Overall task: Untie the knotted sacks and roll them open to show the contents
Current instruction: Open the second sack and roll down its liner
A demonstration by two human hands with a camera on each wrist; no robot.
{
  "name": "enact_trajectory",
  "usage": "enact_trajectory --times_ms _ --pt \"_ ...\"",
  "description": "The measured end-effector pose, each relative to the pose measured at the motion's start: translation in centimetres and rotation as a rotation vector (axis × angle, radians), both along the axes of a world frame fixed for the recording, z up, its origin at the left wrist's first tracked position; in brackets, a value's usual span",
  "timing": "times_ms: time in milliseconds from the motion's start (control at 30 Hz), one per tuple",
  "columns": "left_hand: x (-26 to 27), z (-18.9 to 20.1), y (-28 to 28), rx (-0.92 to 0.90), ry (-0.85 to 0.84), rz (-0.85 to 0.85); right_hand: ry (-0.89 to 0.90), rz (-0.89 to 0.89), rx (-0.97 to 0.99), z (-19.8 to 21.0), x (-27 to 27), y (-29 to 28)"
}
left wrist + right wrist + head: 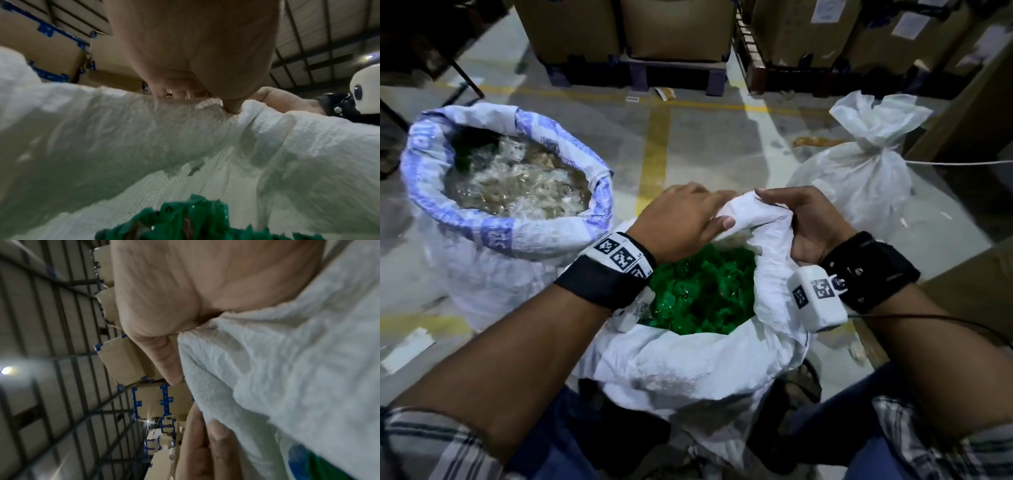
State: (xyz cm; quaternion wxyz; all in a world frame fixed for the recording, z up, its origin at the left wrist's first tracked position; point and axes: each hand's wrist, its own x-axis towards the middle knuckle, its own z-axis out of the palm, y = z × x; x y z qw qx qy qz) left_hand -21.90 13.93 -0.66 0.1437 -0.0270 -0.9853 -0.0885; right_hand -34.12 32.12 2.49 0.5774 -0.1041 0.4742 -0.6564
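Head view shows me the white sack point(688, 363) nearest, standing on the floor at 6 o'clock, just in front of my legs. Its mouth is already untied and I see green pieces point(702, 291) inside. The near part of the rim looks folded over, but the far part at 12 o'clock still stands up in a crumpled peak. My left hand point(681, 222) grasps this far edge, fingers over the cloth and thumb under it, and my right hand point(808, 222) clenches the same edge from the right side. Both wrist views confirm the cloth is pinched under the thumbs. I judge that the rolling of this sack is only partly done.

Farther, at 10 o'clock, the blue-printed sack point(493, 192) is rolled down fully and shows clear and brownish scraps, so it looks finished. At 2 o'clock, well apart, the knotted sack point(866, 161) is still tied shut at its neck; it waits to be untied and rolled. Cardboard boxes point(626, 27) on pallets stand at the far end.
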Motion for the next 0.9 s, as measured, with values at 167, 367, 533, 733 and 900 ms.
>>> enact_trajectory --times_ms 167,367,533,733,900 --pt "0.0 -0.1 -1.2 0.390 -0.037 0.219 0.636 -0.178 0.301 -0.3 1.0 -0.7" --pt "-0.6 -0.8 -3.2 0.793 -0.159 0.504 1.489 0.143 0.938 -1.4 2.5 1.1" --pt "-0.5 -1.2 -4.8 1.001 -0.189 0.576 0.609 -0.115 0.556 -1.9 0.5 1.3" --pt "-0.7 -0.7 -4.4 1.084 -0.242 0.553 0.873 0.106 0.648 -1.6 1.5 0.9" --pt "0.0 -0.3 -3.9 1.046 -0.265 0.489 0.314 0.036 0.454 -2.0 2.4 0.1"
